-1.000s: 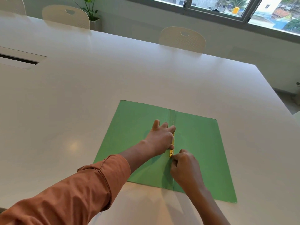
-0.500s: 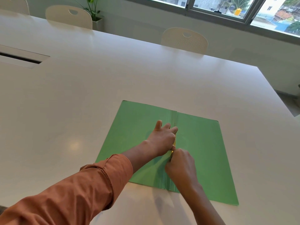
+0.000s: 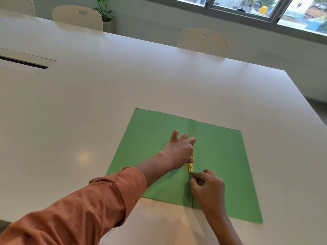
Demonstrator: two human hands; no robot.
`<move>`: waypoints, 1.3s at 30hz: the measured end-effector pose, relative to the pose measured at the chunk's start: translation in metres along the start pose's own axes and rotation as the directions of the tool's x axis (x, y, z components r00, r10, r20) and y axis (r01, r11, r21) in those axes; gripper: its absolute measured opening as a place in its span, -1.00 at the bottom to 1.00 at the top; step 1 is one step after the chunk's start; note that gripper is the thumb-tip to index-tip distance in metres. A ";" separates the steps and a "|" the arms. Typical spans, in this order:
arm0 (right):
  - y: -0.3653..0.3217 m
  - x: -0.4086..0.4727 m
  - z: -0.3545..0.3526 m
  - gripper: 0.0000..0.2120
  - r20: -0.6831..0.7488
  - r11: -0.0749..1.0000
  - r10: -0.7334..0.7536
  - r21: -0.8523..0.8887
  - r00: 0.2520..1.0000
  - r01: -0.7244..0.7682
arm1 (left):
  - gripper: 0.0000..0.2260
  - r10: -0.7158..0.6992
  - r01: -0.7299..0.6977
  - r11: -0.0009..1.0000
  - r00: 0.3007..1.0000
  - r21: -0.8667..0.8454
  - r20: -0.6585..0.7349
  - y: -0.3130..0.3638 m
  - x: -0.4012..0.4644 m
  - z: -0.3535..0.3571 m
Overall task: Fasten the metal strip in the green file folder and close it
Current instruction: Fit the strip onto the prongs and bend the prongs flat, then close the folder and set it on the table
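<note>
A green file folder [image 3: 221,156] lies open and flat on the white table [image 3: 106,103], spine running away from me. A thin gold metal strip [image 3: 190,167] lies along the spine. My left hand [image 3: 180,149] presses flat on the spine over the strip's far part, fingers spread toward the far edge. My right hand [image 3: 207,188] is curled just below the strip's near end, fingertips pinched at that end. Most of the strip is hidden under my left hand.
The table's right edge [image 3: 304,103] runs close to the folder. A cable slot [image 3: 24,63] sits in the tabletop at the far left. Cream chairs [image 3: 203,41] stand along the far side, with a potted plant [image 3: 106,13] behind.
My right hand slid down the spine toward me, uncovering the near end of the gold strip. My left hand stayed pressed on the spine.
</note>
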State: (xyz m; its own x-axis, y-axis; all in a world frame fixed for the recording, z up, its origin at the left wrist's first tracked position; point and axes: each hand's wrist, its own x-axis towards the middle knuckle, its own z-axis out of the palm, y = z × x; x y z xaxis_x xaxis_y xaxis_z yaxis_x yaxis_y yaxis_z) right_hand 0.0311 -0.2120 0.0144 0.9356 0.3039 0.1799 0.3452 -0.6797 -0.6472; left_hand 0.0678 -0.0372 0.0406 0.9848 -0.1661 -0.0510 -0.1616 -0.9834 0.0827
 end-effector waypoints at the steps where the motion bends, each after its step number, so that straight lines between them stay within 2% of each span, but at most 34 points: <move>1: 0.001 0.001 0.000 -0.83 -0.009 0.999 0.019 0.037 1.000 -0.019 | -0.70 -0.001 0.001 1.000 1.000 0.006 -0.001 0.000 0.000 0.000; 4: 0.003 0.001 0.001 -0.83 -0.008 0.998 0.016 0.062 1.000 -0.015 | -0.69 -0.008 0.008 1.000 1.000 0.006 -0.019 0.000 0.001 0.003; 8: 0.005 -0.007 0.001 -0.86 0.040 0.996 -0.093 -0.012 0.995 0.093 | -0.70 0.002 -0.005 0.999 0.997 -0.040 -0.083 -0.002 -0.001 0.012; 10: 0.007 -0.013 0.000 -0.82 0.047 0.993 -0.118 -0.016 0.992 0.119 | -0.67 -0.011 -0.007 0.990 0.992 -0.139 -0.129 -0.008 -0.006 0.020; 12: 0.011 -0.018 -0.001 -0.77 0.030 0.992 -0.129 0.020 0.991 0.128 | -0.64 -0.091 0.033 0.955 0.978 -0.295 -0.186 -0.018 -0.011 0.025; 14: 0.013 -0.021 -0.002 -0.74 0.011 0.987 -0.129 0.096 0.992 0.127 | -0.69 -0.257 0.139 0.903 0.933 -0.406 -0.253 -0.035 -0.014 0.026; 17: 0.019 -0.022 -0.004 -0.73 -0.023 0.971 -0.102 0.214 0.994 0.105 | -0.72 -0.509 0.356 0.822 0.810 -0.445 -0.291 -0.079 -0.013 0.018; 21: 0.030 -0.021 -0.007 -0.73 -0.005 0.940 -0.031 0.341 1.000 0.031 | -0.46 -0.691 0.636 0.712 0.709 -0.297 -0.137 -0.145 -0.014 0.009; 23: 0.033 -0.021 -0.006 -0.74 0.027 0.921 0.006 0.390 1.000 -0.016 | -0.40 -0.734 0.703 0.673 0.674 -0.230 -0.088 -0.170 -0.015 0.007; 27: 0.036 -0.021 -0.007 -0.76 0.056 0.890 0.029 0.453 0.998 -0.051 | -0.41 -0.753 0.724 0.649 0.655 -0.236 -0.062 -0.194 -0.010 0.001; 33: 0.037 -0.020 -0.008 -0.80 0.052 0.872 0.063 0.484 0.997 -0.080 | -0.57 -0.739 0.675 0.642 0.671 -0.364 -0.061 -0.203 -0.001 -0.008; 36: 0.037 -0.020 -0.008 -0.82 0.044 0.864 0.081 0.496 0.996 -0.092 | -0.60 -0.731 0.663 0.628 0.682 -0.406 -0.017 -0.207 0.003 -0.014; 38: 0.037 -0.019 -0.008 -0.83 0.043 0.856 0.088 0.507 0.995 -0.098 | -0.65 -0.739 0.647 0.568 0.673 -0.509 0.030 -0.210 0.005 -0.018; 39: 0.037 -0.019 -0.008 -0.83 0.046 0.852 0.096 0.513 0.994 -0.106 | -0.70 -0.746 0.627 0.501 0.662 -0.596 0.069 -0.212 0.005 -0.021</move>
State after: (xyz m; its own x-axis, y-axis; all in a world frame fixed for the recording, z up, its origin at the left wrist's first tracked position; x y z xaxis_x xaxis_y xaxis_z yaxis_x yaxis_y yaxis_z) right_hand 0.0268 -0.2481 -0.0067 0.9599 0.2681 0.0825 0.1568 -0.2689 -0.9503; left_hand 0.1083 0.1723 0.0435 0.7683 0.6187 -0.1641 0.5746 -0.5537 0.6027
